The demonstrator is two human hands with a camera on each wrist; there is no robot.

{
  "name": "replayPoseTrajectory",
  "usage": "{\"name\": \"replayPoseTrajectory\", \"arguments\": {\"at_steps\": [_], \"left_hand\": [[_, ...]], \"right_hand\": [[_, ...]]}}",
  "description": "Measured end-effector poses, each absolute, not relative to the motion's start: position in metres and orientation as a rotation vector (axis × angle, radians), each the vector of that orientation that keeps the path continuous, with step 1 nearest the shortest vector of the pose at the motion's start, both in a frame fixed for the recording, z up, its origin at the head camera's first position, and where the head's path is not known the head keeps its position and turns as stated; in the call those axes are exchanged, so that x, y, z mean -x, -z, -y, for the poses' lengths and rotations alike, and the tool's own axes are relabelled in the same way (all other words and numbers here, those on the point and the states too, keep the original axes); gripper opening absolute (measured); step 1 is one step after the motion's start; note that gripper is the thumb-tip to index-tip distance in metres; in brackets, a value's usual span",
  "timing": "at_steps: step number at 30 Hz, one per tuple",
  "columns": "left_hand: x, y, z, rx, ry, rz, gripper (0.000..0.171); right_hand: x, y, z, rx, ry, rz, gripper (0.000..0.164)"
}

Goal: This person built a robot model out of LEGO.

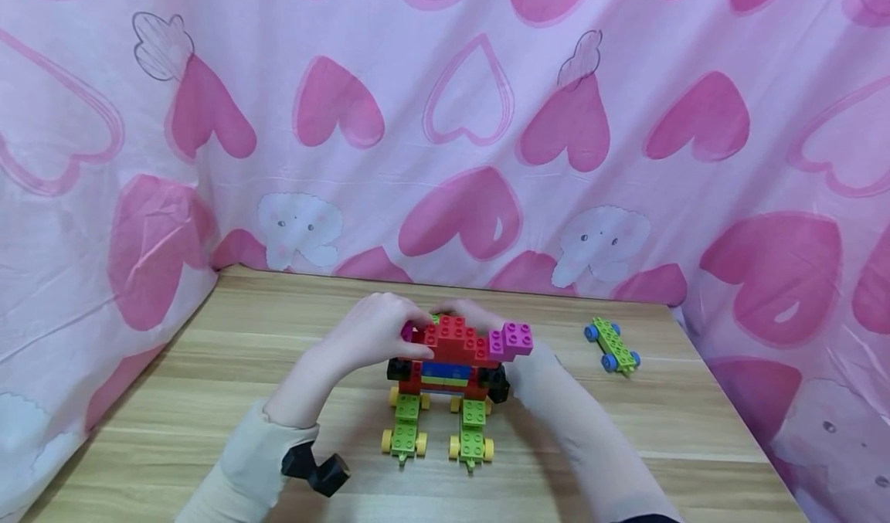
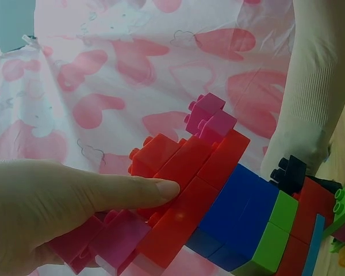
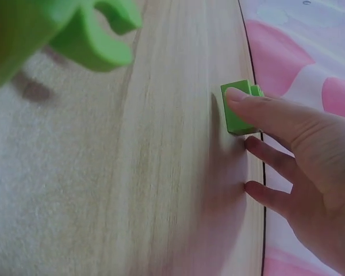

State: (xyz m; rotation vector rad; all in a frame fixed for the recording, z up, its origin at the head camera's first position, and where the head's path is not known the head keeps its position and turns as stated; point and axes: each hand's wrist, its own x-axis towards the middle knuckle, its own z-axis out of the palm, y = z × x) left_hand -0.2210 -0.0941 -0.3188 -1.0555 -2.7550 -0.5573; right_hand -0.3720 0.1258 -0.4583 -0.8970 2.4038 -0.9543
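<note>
A brick model (image 1: 452,361) stands mid-table on two green chassis with yellow wheels. It is red on top, with blue, green and black bricks below and magenta bricks (image 1: 513,339) jutting right. My left hand (image 1: 371,334) grips its upper left end. In the left wrist view the thumb (image 2: 132,192) presses on the red bricks (image 2: 184,172), with magenta bricks under the fingers. My right hand (image 1: 473,312) is behind the top of the model. In the right wrist view it (image 3: 310,155) pinches a small green brick (image 3: 237,112) at its fingertips.
A loose green chassis (image 1: 612,345) with blue wheels lies on the wooden table (image 1: 208,399) to the right. Pink heart-patterned cloth (image 1: 445,121) walls in the back and both sides. A black wrist mount (image 1: 316,469) sits on my left sleeve.
</note>
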Motion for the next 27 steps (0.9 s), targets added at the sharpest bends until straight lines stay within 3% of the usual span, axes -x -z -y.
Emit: {"name": "replayPoseTrajectory", "arguments": {"at_steps": [7, 14, 27], "left_hand": [[0.22, 0.317, 0.094, 1.046, 0.563, 2.764, 0.037], [0.22, 0.317, 0.094, 1.053, 0.58, 2.76, 0.038], [0.222, 0.317, 0.093, 1.051, 0.598, 2.769, 0.037]], "right_hand": [[0.372, 0.461, -0.123, 1.015, 1.043, -2.265, 0.039], [0.369, 0.462, -0.126, 0.872, 1.075, -2.347, 0.042], [0.373, 0.462, -0.138, 0.738, 0.936, -2.502, 0.03]]}}
